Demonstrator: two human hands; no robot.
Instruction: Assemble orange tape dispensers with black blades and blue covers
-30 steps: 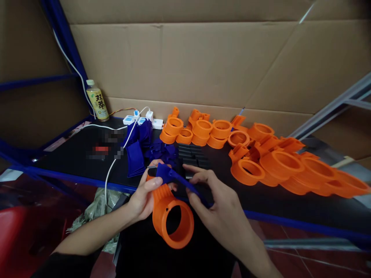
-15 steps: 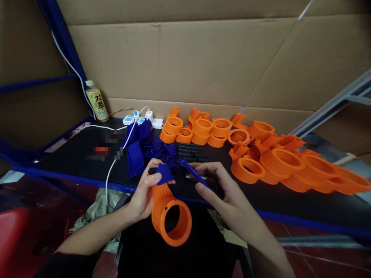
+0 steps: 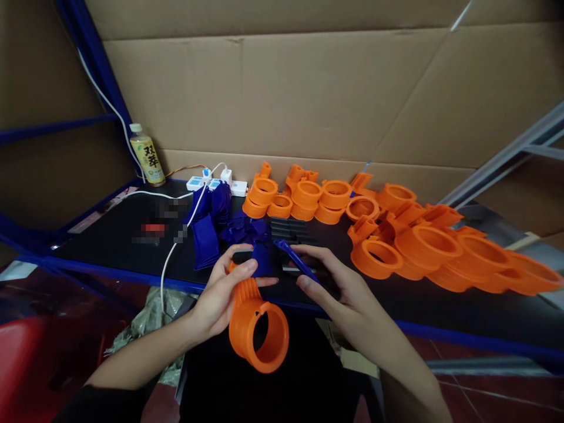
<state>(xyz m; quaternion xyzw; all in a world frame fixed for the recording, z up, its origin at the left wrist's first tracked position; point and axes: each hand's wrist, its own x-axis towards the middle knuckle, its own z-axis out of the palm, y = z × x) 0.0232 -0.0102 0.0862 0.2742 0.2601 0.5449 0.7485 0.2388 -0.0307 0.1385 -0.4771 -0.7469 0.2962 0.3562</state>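
Note:
My left hand [image 3: 229,288] is closed around the arm of an orange plastic tape dispenser [image 3: 259,341]. Its open ring hangs down toward my lap. A blue plastic flap [image 3: 262,261] sits by the left thumb and fingers, at the dispenser's upper end; whether it is fixed there I cannot tell. Between the thumb and fingers of my right hand [image 3: 330,282] is a narrow blue plastic piece [image 3: 296,259], tilted with its far end toward the left hand. The two hands are apart.
Stacked blue flaps [image 3: 206,244] and a loose blue pile [image 3: 247,229] lie ahead on the black table [image 3: 114,247]. Black strips [image 3: 293,231] are beside them. Several orange dispensers [image 3: 429,249] fill the right. A white cable [image 3: 170,255], power strip [image 3: 238,188] and bottle [image 3: 147,155] are left.
The blue flap by my left hand has turned away from me and shifted slightly right, and the left fingers have stretched out more. My right hand has barely moved.

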